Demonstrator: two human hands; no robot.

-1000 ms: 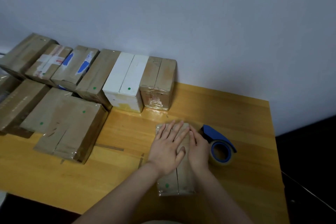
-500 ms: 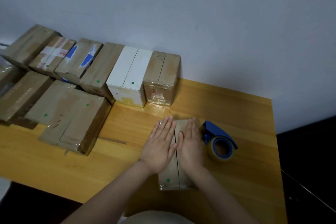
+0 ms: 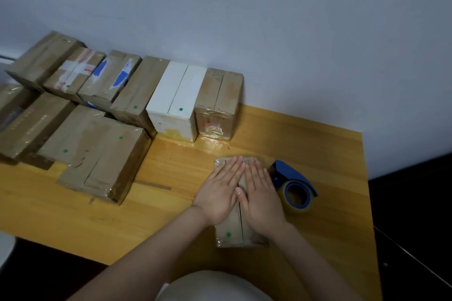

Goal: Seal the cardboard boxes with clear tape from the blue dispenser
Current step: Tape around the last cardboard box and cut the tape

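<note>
A small brown cardboard box (image 3: 230, 234) lies flat on the wooden table (image 3: 325, 154), its two top flaps meeting along a centre seam, a green dot near its front edge. My left hand (image 3: 220, 190) lies flat on the left flap and my right hand (image 3: 260, 193) flat on the right flap, fingers straight and pointing away from me. Both press down side by side. The blue tape dispenser (image 3: 293, 186) with its roll of clear tape sits on the table just right of the box, untouched.
Several taped cardboard boxes (image 3: 102, 161) and one white box (image 3: 176, 102) are lined up against the wall at the back left. The table's right edge drops to dark floor (image 3: 415, 203). Bare wood lies between the boxes and my hands.
My hands have straightened from overlapping and angled to lying parallel, one on each flap. The view shifted slightly; the box and dispenser stay in place.
</note>
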